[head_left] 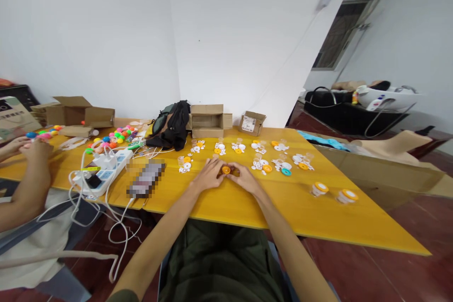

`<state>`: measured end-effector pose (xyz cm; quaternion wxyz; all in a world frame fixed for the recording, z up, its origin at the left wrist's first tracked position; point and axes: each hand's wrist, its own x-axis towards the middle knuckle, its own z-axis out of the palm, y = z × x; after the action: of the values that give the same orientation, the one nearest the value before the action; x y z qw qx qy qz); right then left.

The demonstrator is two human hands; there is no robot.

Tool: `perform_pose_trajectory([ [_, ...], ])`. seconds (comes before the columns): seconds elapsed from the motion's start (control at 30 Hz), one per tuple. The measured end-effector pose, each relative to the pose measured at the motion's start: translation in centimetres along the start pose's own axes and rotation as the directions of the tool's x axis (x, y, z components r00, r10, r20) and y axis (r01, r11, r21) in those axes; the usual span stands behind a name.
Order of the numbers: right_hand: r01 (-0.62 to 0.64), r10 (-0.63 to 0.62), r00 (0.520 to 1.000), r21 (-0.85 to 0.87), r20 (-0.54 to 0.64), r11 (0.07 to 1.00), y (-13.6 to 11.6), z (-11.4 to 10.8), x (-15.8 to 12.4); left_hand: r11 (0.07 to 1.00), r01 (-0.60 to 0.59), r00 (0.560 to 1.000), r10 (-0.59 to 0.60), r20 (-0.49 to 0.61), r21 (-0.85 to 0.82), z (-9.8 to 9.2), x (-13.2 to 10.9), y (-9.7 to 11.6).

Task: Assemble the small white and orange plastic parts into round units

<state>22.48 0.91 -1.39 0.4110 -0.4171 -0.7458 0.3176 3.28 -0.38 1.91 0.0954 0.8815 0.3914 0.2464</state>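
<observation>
My left hand (208, 174) and my right hand (244, 178) meet on the yellow table (226, 207), fingers closed together around a small orange round part (226, 170). Beyond them lie several little groups of white and orange plastic parts (260, 163) with a teal ring (286, 171) among them. Two small clear pots with orange and white lids (334, 192) stand to my right, apart from my hands.
A blurred phone (146, 178) and a white power strip (106, 172) with cables lie to my left. Another person's hands (30, 148) work among coloured balls (116, 139) at the far left. A black bag (171, 125) and cardboard boxes (208, 120) stand along the back edge.
</observation>
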Motion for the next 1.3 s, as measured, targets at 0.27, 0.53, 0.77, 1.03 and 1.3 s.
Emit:
perform_pose_trajectory([
  [0.27,-0.033,0.033,0.999,0.024,0.026,0.999,-0.46,-0.4,-0.27,1.0,-0.007,1.0,0.007,-0.008,-0.009,0.18,0.05,-0.27],
  [0.53,-0.011,0.012,1.0,0.028,-0.026,1.0,-0.4,-0.03,-0.05,0.999,0.028,0.999,-0.028,0.015,-0.046,-0.19,0.06,0.02],
  [0.77,0.003,-0.003,1.0,0.014,-0.018,1.0,-0.49,-0.15,-0.03,0.995,0.06,0.998,-0.058,0.029,-0.082,-0.15,0.23,-0.22],
  [1.03,-0.017,0.017,0.999,0.018,-0.041,1.0,-0.52,-0.1,-0.03,0.997,0.046,0.999,-0.045,0.004,-0.064,0.0,0.18,-0.06],
  [1.3,-0.016,0.018,0.999,0.038,-0.041,0.999,-0.08,-0.15,0.0,0.995,0.054,0.999,-0.054,0.008,-0.086,0.16,0.38,-0.24],
])
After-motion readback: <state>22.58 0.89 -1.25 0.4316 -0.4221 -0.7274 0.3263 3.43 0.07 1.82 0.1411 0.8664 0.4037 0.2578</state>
